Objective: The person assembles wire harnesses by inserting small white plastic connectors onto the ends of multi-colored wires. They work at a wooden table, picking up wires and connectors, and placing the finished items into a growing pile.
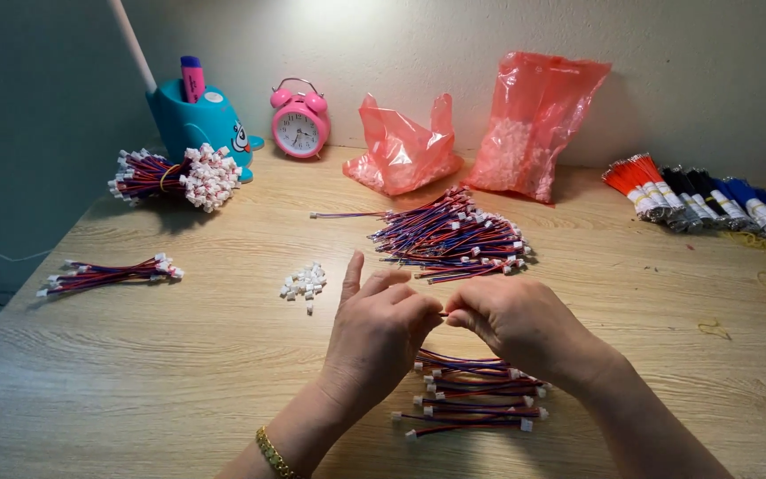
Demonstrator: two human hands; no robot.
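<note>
Left hand [374, 333] and right hand [511, 324] pinch, seemingly, one thin red-blue wire lead [443, 313] between fingertips above the finished leads [476, 399] near the wooden tabletop's [179, 355] front edge.

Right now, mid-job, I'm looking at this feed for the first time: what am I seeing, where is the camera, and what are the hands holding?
There is one picture, taken by a camera worn on the person's head, looking down at a wooden table. No machine is involved, only two bare hands.

The left hand and right hand meet fingertip to fingertip, pinching something thin between them; it is too small to tell exactly what.

Just below the hands lies a row of short red-and-blue wires with white plugs. A bigger wire pile sits beyond, with loose white connectors to its left. Further left lie a small wire bundle and a banded bundle. At the back stand a blue pen holder, a pink alarm clock and two pink plastic bags.
</note>
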